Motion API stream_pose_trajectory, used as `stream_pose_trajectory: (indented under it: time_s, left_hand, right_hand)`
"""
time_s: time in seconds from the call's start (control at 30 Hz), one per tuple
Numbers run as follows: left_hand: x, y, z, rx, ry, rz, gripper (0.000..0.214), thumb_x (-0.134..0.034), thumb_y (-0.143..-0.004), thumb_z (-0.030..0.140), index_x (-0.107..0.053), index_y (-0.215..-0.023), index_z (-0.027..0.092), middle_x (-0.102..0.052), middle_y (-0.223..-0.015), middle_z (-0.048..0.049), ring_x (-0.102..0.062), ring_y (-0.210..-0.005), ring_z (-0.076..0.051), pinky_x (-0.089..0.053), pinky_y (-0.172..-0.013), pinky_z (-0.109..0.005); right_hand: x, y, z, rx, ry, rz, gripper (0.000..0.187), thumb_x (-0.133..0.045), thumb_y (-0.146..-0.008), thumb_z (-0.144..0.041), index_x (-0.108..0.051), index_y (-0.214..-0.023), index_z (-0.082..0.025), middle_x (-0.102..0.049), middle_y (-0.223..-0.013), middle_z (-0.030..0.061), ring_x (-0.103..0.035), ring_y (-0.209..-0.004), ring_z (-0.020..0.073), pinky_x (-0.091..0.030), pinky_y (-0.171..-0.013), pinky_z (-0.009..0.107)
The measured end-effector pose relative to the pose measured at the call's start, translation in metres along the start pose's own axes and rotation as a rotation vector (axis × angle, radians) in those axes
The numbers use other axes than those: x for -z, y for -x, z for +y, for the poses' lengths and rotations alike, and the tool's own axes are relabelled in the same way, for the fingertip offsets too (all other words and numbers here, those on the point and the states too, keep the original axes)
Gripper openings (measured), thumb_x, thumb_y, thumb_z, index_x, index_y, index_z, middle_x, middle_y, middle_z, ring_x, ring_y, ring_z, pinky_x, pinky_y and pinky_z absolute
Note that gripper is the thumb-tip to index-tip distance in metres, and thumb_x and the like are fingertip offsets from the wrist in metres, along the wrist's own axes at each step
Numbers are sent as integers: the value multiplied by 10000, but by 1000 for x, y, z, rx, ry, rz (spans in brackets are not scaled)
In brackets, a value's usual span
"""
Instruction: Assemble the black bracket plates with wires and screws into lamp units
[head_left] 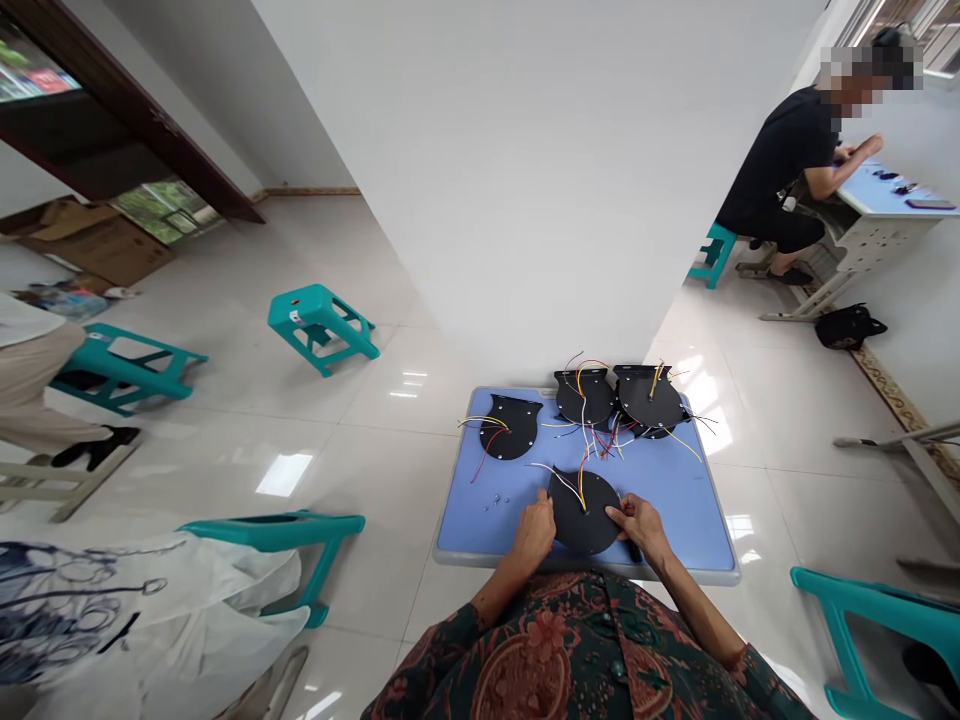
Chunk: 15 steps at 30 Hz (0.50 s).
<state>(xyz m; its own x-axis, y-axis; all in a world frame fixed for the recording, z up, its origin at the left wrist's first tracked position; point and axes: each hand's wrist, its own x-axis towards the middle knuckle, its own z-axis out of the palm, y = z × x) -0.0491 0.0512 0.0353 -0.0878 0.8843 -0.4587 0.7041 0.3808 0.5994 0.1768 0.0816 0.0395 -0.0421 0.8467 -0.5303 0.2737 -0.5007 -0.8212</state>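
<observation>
Close to the table's front edge, a round black plate [579, 522] with yellow, white and red wires [581, 482] coming out of its middle is held between my two hands. My left hand [534, 530] grips its left edge with bent fingers. The right edge is pinched by my right hand [639, 526], thumb on top. A dark stick-like thing [634, 550], partly hidden, lies below that hand. Several small shiny screws [496, 500] are scattered left of my left hand. Another black wired plate [511, 430] lies at the table's back left.
More black plates [649, 398] with loose wires lie at the back right of the blue table [457, 520], by a white pillar [555, 200]. Teal stools [319, 310] stand around. A person [787, 150] sits at another table; others sit at the left.
</observation>
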Motion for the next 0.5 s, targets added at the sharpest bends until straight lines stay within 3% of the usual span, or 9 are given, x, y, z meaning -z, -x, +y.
stream_pose_trajectory:
  time_s: [0.2,0.33,0.43,0.5]
  left_hand:
    - [4,-2,0,-21,200,-47,502,-257,-1065,452,-652,-1173,162,-762,-954,-113,-751,-873,-234,-587,-828,-347]
    - [2,-5,-8,102,538,-143,599,-189,-1060,532,-629,-1230,161,-756,-1046,-112,-755,-872,-212,-619,-778,-341]
    - [-5,-8,-13,146,738,-160,513,-381,-1012,566,-618,-1213,158,-743,-999,-92,-757,-780,-200,-630,-740,-327]
    - [-11,-10,-15,106,723,-133,374,-567,-938,462,-633,-1151,161,-731,-957,-71,-752,-715,-193,-631,-711,-319]
  right_hand:
    - [-8,5,-8,-33,-358,-91,549,-863,-541,-517,-645,-930,-197,-774,-843,42,-724,-748,227,-574,-672,330]
    - [-7,3,-6,-106,-513,-99,544,-910,-512,-435,-678,-930,-176,-782,-789,53,-731,-692,235,-588,-648,343]
    - [-7,-2,-1,-146,-608,-96,527,-931,-500,-371,-692,-928,-177,-792,-788,52,-745,-704,232,-608,-684,344]
    - [-7,-4,1,-162,-656,-96,500,-943,-496,-332,-696,-903,-182,-794,-779,49,-751,-702,232,-614,-694,342]
